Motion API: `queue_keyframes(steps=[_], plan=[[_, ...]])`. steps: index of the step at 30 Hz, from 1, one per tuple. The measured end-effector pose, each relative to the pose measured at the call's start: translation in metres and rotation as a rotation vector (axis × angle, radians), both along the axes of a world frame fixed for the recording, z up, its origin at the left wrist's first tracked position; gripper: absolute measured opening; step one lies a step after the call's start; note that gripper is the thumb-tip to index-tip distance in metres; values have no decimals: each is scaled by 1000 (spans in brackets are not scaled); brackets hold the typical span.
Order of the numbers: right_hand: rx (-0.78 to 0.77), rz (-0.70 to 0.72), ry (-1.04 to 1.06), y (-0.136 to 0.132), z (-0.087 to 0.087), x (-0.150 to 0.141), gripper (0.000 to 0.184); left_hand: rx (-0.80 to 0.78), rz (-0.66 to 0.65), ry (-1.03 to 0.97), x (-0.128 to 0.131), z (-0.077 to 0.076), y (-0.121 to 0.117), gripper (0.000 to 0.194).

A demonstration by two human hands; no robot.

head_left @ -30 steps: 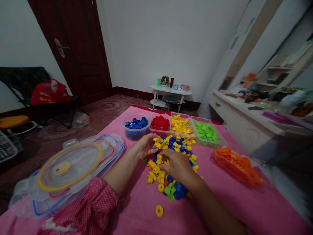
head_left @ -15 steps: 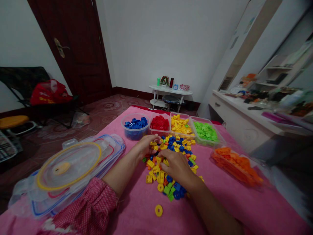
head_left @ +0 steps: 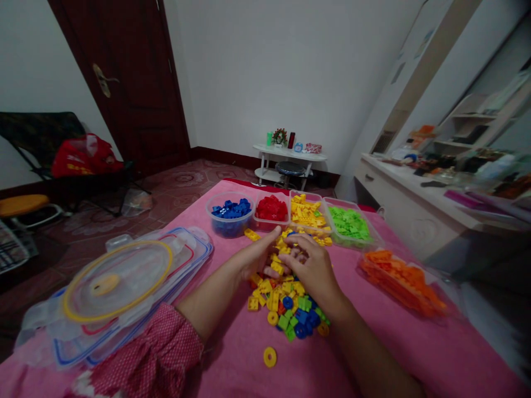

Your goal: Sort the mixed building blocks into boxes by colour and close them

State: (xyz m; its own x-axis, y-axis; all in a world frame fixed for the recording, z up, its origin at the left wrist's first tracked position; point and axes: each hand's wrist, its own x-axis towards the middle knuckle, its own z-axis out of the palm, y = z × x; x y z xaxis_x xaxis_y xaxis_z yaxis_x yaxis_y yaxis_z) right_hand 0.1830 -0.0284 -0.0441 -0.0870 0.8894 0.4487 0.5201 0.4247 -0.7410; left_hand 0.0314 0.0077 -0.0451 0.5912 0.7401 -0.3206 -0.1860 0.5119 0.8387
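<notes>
My left hand [head_left: 258,258] is cupped at the left of a mixed pile of toy building bricks [head_left: 274,298], with several yellow bricks [head_left: 277,267] held in its palm and fingers. Close by on the right, my right hand [head_left: 316,266] reaches over the pile with curled fingers, its fingertips near those yellow bricks. Whatever it pinches is hidden. Yellow, blue, green and a few orange pieces make up the pile. Behind it stand clear tubs of blue bricks [head_left: 230,210], red bricks [head_left: 271,209], yellow bricks [head_left: 307,213] and green bricks [head_left: 349,223].
A clear box of orange bricks [head_left: 400,279] lies at the right of the pink cloth [head_left: 232,354]. Stacked clear lids [head_left: 120,282] cover the left side. One yellow ring [head_left: 270,357] sits near the front. A white dresser [head_left: 415,193] stands beyond the right edge.
My right hand has moved up and to the right over the pile. My left hand has turned more palm-up, with yellow bricks in it. A yellow brick now shows near the blue tub.
</notes>
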Motion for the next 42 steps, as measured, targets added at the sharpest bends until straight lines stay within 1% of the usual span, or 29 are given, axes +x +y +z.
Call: queue_keyframes(steps=[2, 3, 4, 6, 9, 12, 15, 18, 20, 22, 24, 25, 27, 29, 32, 34, 35, 37, 39, 42], plan=[[3, 34, 53, -2, 3, -3, 24, -71, -95, -79, 2, 0, -1, 59], [23, 25, 72, -3, 5, -3, 21, -110, -119, -110, 2, 0, 0, 58], [54, 1, 85, -3, 7, -1, 18, -153, -112, -134, 2, -2, 1, 56], [120, -79, 125, -2, 12, 5, 14, -229, -53, -162, 2, -5, 3, 50], [127, -196, 251, 3, 21, 20, 18, -281, 43, -163, 5, -7, 6, 40], [100, -282, 387, 7, 30, 38, 21, -269, 70, -132, 18, 2, 13, 30], [132, -339, 442, 8, 38, 53, 21, -173, 96, -67, 43, 22, 32, 23], [157, -370, 468, 8, 42, 61, 21, 31, 203, 30, 74, 42, 63, 23], [162, -380, 473, 9, 41, 65, 21, 179, 216, 98, 91, 48, 84, 33], [139, -377, 450, 11, 37, 67, 22, 371, 164, 177, 102, 48, 101, 40], [103, -357, 370, 15, 29, 69, 20, 604, 111, 293, 107, 44, 109, 42], [87, -341, 301, 18, 23, 71, 19, 726, 97, 356, 107, 41, 109, 41], [67, -302, 123, 23, 10, 73, 16, 947, 73, 455, 103, 34, 103, 35], [42, -246, -45, 28, -4, 75, 17, 1083, 23, 523, 94, 24, 90, 27], [-36, -152, -243, 33, -25, 73, 32, 1146, -62, 622, 74, 7, 69, 22], [-97, -123, -355, 34, -36, 71, 38, 1171, -48, 693, 60, -6, 57, 22], [-124, -123, -397, 34, -39, 70, 37, 1186, -41, 728, 54, -13, 52, 24], [-161, -146, -441, 35, -41, 71, 33, 1231, -52, 785, 46, -24, 44, 28], [-160, -196, -452, 35, -37, 74, 29, 1298, -77, 835, 42, -31, 38, 29], [-131, -315, -463, 34, -26, 82, 25, 1351, -70, 930, 40, -31, 29, 25]])
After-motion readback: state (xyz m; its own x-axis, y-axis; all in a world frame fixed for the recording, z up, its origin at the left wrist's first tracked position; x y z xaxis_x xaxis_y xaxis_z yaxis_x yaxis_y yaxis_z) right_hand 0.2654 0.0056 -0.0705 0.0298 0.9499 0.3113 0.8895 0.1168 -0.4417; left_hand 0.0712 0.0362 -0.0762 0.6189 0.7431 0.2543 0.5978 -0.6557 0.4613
